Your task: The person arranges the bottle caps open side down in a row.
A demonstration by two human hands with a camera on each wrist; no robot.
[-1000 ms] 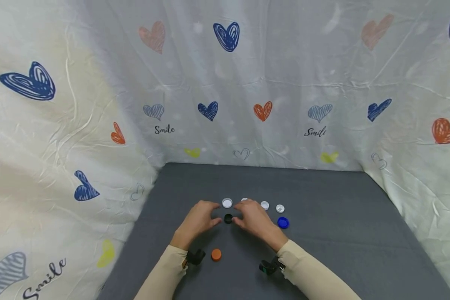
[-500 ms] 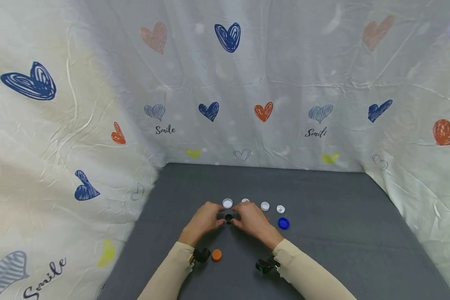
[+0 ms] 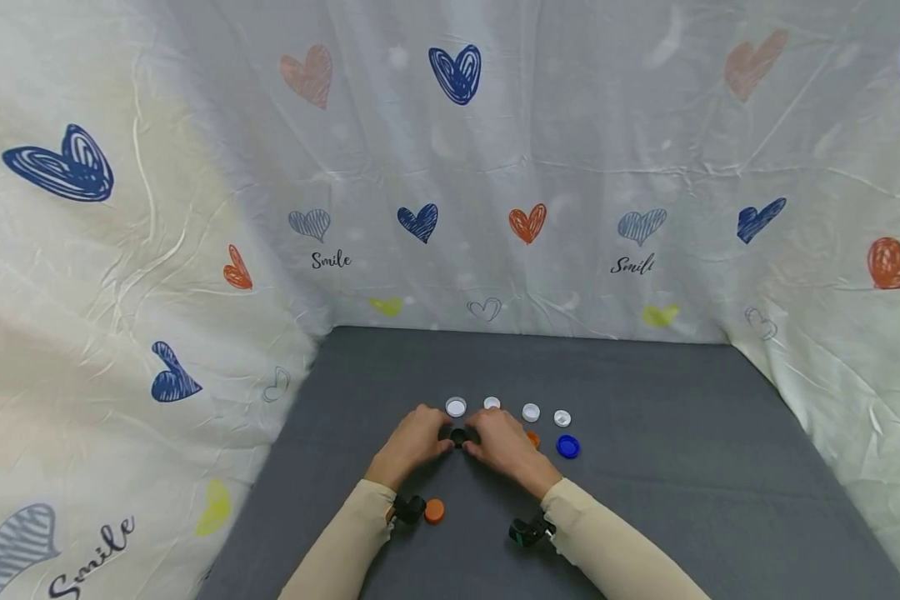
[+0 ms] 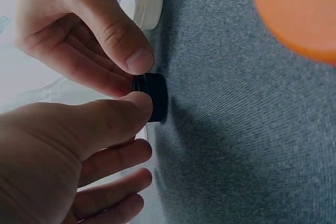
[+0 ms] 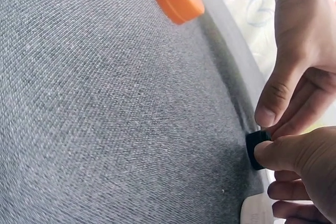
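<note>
Between my two hands a small black bottle cap (image 3: 458, 437) stands on the dark grey cloth, its open side up. My left hand (image 3: 416, 444) pinches it from the left, the thumb in front in the left wrist view. From the right, my right hand (image 3: 504, 444) holds the same black cap (image 5: 255, 149) between thumb and fingers. Thumb tips of both hands lie close together at its rim, and the fingers partly cover it. Just behind the left hand's fingers lies a wide white cap (image 3: 456, 407).
White caps (image 3: 531, 412) stand in a row beyond the hands, one partly behind the right hand. A blue cap (image 3: 567, 447) and an orange cap (image 3: 533, 439) lie right of that hand. Another orange cap (image 3: 434, 511) sits near the left wrist. A heart-printed curtain (image 3: 570, 167) surrounds the table.
My left hand has moved right to the black cap, and the right hand has shifted slightly left. Both now grip the cap. The orange cap beside the right hand has come into view.
</note>
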